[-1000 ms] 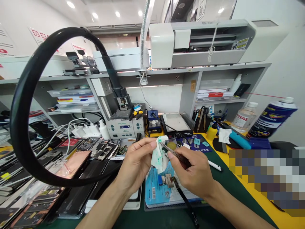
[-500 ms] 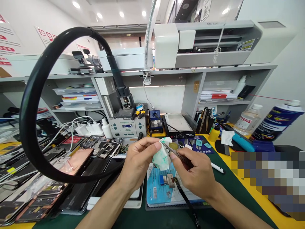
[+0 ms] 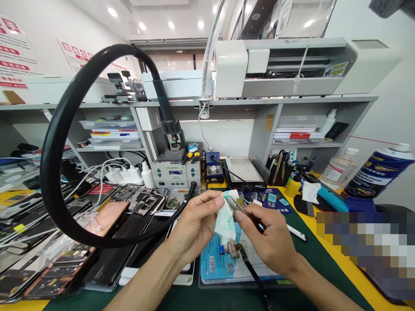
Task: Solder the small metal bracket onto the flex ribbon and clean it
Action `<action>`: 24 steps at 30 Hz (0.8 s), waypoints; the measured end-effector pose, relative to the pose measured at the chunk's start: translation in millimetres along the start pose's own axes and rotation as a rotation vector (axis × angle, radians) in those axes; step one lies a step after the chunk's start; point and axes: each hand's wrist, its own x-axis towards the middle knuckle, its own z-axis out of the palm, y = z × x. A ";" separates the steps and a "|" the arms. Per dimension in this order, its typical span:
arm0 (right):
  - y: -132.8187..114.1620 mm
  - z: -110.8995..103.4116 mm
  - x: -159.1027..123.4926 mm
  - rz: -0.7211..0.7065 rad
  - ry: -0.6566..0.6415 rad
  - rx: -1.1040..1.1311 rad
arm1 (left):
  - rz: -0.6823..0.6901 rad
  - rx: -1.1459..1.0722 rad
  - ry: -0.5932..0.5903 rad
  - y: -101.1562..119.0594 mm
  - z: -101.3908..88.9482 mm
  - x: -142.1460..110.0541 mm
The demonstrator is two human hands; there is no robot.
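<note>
Between the fingertips of my left hand (image 3: pixel 199 218) is a white tissue (image 3: pixel 226 222) with green stains, its lower part hanging down. My right hand (image 3: pixel 270 235) is closed round a pair of dark tweezers (image 3: pixel 252 219); their tips reach into the tissue's upper edge. Whether the tips grip the tissue or only touch it cannot be made out. Below both hands lies a blue and white package (image 3: pixel 209 263) on the mat. A small metal part on a black flex cable (image 3: pixel 251 268) rests across it.
Opened phones (image 3: pixel 139 201) and phone housings (image 3: pixel 78 255) crowd the left side. A thick black hose (image 3: pixel 48 172) arcs over them from the hot-air station (image 3: pixel 177 175). On the right stand a blue spray can (image 3: pixel 378 172), a clear bottle (image 3: pixel 339 168) and a white pen (image 3: pixel 296 233).
The tissue hangs lower and more drawn out below my left fingers. The whole view has shifted slightly; the tweezers stay at the tissue.
</note>
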 end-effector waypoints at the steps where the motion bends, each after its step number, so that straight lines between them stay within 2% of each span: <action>1: -0.6 -0.7 0.1 0.011 -0.006 0.016 | -0.004 -0.011 -0.006 -0.6 -0.2 0.3; 13: 0.2 -7.8 1.7 0.105 -0.104 0.198 | 0.055 0.073 -0.086 -2.3 -3.2 -1.2; 18: -0.2 -8.7 2.3 0.101 -0.119 0.223 | 0.076 0.115 -0.104 -1.5 -2.9 -1.4; 24: 0.8 -7.1 2.7 0.098 -0.116 0.167 | 0.084 0.231 -0.054 3.6 -7.2 -1.2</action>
